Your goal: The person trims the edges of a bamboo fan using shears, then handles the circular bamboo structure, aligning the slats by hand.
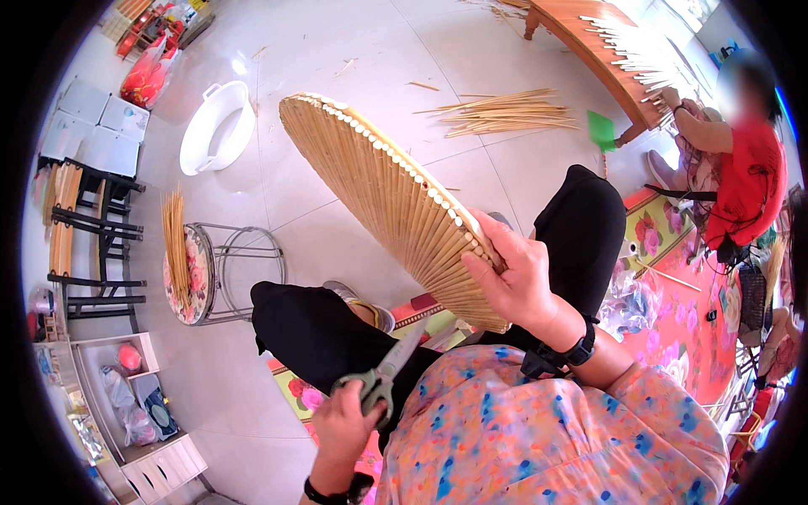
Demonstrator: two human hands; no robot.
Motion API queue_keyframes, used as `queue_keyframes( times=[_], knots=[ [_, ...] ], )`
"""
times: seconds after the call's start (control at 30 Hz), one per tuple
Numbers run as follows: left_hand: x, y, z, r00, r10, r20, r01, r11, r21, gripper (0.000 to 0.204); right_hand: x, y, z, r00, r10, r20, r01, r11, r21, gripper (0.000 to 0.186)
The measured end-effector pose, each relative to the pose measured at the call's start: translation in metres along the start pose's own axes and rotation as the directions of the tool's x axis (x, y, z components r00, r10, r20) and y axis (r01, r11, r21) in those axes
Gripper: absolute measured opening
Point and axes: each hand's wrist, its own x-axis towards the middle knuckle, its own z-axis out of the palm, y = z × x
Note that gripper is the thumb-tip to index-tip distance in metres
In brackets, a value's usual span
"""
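Note:
My right hand [513, 269] is closed on the near edge of a large fan-shaped piece of tan stalks [379, 194]. It is held up on a slant above my lap, and its stalks run side by side, with round white ends lined along the upper rim. Below it, my left hand [341, 421] grips green-handled scissors [383, 374], fingers around the handle loops. The scissor blades point up and to the right, apart from the fan-shaped piece. Whether the blades are parted is hard to make out.
Loose stalks [505, 114] lie on the tiled floor ahead. A bundle of stalks [174, 244] rests on a round flowered stool [198, 290] at left, near a white tub [187, 139]. At right, a person in red [749, 185] sits by a wooden table [581, 42] holding white sticks.

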Motion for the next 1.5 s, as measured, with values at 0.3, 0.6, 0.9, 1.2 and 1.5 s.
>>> queue_keyframes(
  times=[0.3, 0.6, 0.9, 1.2, 1.5],
  knots=[
    [-0.025, 0.037, -0.001, 0.927, 0.007, 0.375, -0.117, 0.955, 0.271, 0.040, -0.001, 0.001, 0.001, 0.999, -0.037, -0.017, 0.037, 0.999, 0.007, 0.052],
    [0.031, 0.037, -0.014, 0.845, 0.366, 0.390, -0.434, 0.895, 0.102, 0.016, -0.009, 0.001, 0.002, 0.999, -0.053, -0.007, 0.053, 0.999, -0.011, 0.051],
    [0.032, 0.036, 0.021, 0.859, 0.254, 0.444, -0.292, 0.956, 0.019, 0.016, -0.008, 0.000, 0.003, 0.998, -0.064, -0.017, 0.065, 0.997, 0.047, 0.050],
    [0.054, 0.031, 0.070, 0.873, 0.178, 0.454, -0.231, 0.971, 0.064, 0.014, -0.012, 0.001, 0.004, 0.999, -0.036, 0.004, 0.036, 0.996, 0.087, 0.053],
    [0.076, 0.030, 0.027, 0.842, -0.098, 0.530, 0.271, 0.927, -0.260, 0.013, -0.011, -0.001, 0.007, 0.997, -0.070, -0.015, 0.071, 0.990, 0.122, 0.054]
  ],
)
